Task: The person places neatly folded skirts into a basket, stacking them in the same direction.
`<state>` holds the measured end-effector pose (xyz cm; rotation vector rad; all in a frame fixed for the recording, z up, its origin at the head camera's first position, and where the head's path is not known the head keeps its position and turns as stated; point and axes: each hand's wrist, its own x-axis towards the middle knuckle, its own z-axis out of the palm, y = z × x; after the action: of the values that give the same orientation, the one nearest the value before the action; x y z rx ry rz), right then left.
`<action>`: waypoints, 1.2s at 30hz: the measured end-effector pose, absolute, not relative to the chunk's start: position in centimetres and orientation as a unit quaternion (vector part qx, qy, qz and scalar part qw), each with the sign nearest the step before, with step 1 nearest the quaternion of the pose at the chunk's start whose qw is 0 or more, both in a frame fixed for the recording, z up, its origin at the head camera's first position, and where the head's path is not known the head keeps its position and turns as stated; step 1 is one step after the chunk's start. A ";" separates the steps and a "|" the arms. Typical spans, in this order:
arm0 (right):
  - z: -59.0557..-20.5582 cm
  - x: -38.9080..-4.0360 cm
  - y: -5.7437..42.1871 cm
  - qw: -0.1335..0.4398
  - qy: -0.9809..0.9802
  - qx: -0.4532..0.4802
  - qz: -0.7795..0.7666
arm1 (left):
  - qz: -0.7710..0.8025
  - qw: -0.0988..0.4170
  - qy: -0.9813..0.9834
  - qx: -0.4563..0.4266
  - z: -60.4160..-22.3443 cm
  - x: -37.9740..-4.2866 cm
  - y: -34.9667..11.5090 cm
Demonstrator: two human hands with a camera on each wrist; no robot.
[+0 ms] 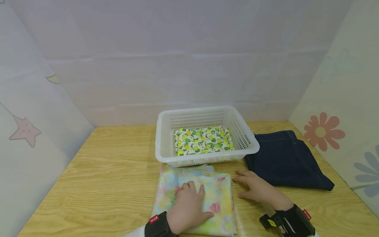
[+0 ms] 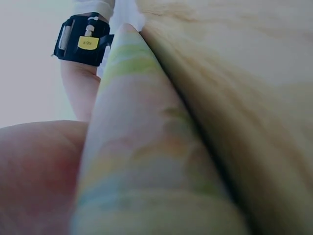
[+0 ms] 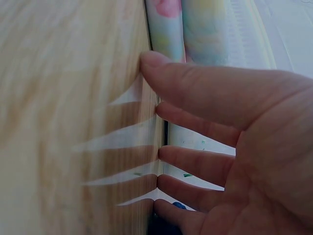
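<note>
Pale yellow, blue and pink, a flowered cloth [image 1: 216, 192] lies folded in layers on the tabletop [image 1: 112, 171], just in front of a white basket [image 1: 207, 157]; whether its far edge touches the basket is hard to tell. It looks thin and light, soft enough to bend wherever it is pressed, and nothing about it seems fragile. Judging by its smooth face, the layers may slide over one another if only the top one is caught. The left hand [image 1: 189, 209] rests on the cloth, fingers loosely spread and thumb out to the side, gripping nothing. The right hand [image 1: 256, 187] is just beside the cloth's right edge, its fingers spread apart and holding nothing; in the right wrist view their tips meet the tabletop. The best hold is probably at two opposite sides, fingers beneath the lowest layer and thumbs on top, so that all the layers stay together. A pinch at one corner would likely let the folds drop loose. Inside the basket lies a folded lemon-print cloth [image 1: 204, 141]; to the right is a dark blue denim garment [image 1: 284, 161], which looks thicker, stiffer and heavier.
</note>
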<state>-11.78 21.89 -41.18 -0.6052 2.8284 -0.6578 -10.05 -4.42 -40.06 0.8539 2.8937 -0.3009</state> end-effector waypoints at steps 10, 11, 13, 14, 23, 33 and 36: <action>-41.2 -11.8 22.0 0.071 0.949 -0.214 -0.221 | -0.118 0.036 0.950 0.286 -40.4 -9.5 -3.3; -41.2 -11.8 22.0 0.071 0.949 -0.214 -0.221 | -0.117 0.035 0.951 0.286 -40.3 -9.5 -3.2; -41.2 -11.8 22.0 0.070 0.949 -0.216 -0.220 | -0.113 0.038 0.952 0.281 -40.2 -9.4 -3.2; -41.2 -11.8 22.0 0.072 0.949 -0.215 -0.220 | -0.112 0.044 0.954 0.276 -40.2 -9.5 -3.2; -41.0 -11.8 21.9 0.084 0.949 -0.211 -0.217 | -0.075 0.092 0.962 0.244 -39.8 -10.5 -3.7; -41.2 -11.8 22.2 0.092 0.946 -0.213 -0.225 | -0.047 0.095 0.958 0.267 -40.0 -11.1 -4.6; -41.4 -11.8 22.5 0.096 0.943 -0.215 -0.234 | -0.027 0.084 0.955 0.282 -40.2 -10.9 -4.8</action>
<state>-11.76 22.49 -41.44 -0.6358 2.7953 -0.6931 -10.91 -4.83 -40.18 0.8414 2.8500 -0.0801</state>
